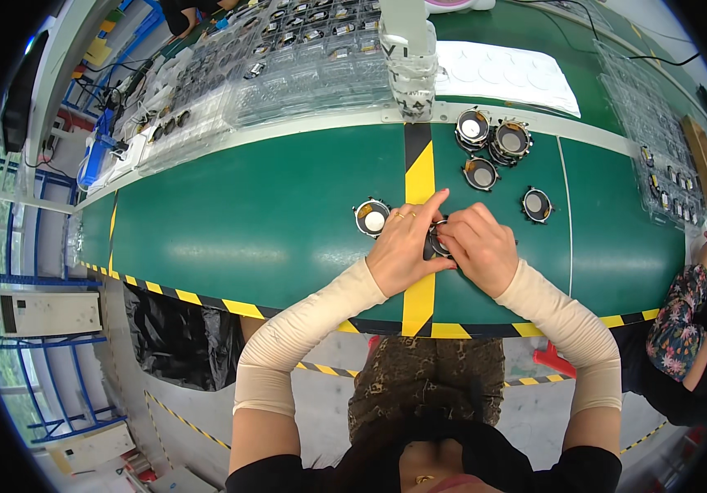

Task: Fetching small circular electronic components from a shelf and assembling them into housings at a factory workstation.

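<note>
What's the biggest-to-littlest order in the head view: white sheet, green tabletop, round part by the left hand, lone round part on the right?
1. Green tabletop
2. White sheet
3. Round part by the left hand and lone round part on the right: too alike to rank

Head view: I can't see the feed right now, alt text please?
Left hand and right hand meet around a partly hidden round part at a green bench. A similar part lies just left, more parts to the right; clear trays stand beyond.
</note>
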`<state>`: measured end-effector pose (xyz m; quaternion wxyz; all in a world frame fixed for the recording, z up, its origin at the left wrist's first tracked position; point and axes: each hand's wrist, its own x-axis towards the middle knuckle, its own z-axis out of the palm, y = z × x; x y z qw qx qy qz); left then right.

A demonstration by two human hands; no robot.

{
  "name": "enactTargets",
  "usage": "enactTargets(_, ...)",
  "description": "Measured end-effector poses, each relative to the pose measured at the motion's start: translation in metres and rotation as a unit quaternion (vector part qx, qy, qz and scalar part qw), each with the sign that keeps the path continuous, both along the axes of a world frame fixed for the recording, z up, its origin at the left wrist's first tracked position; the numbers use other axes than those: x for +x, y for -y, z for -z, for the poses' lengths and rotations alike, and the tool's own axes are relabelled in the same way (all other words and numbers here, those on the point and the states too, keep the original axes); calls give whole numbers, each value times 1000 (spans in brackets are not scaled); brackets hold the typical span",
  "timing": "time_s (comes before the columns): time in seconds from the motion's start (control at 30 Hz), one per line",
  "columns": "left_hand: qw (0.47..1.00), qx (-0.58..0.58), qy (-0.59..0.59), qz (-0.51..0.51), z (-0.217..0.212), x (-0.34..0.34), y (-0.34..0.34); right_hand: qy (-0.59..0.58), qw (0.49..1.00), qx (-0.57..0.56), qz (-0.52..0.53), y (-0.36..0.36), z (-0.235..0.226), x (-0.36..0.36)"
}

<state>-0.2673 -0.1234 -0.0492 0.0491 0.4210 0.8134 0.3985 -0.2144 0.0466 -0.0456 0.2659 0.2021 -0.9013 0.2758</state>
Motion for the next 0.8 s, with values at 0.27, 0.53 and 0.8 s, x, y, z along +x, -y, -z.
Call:
enactTargets(0.27, 1000, -16, -18, 1, -3, 0, 0, -8, 1000, 10, -6, -1, -1, -2)
enactTargets(0.53, 1000, -13, -16, 8, -1, 0, 1, -9, 996, 26, -91, -14, -4, -6)
enactTargets(0.8, 1000, -12, -11, 10, 1, 0, 0, 6, 998, 5, -58, -8, -3, -1)
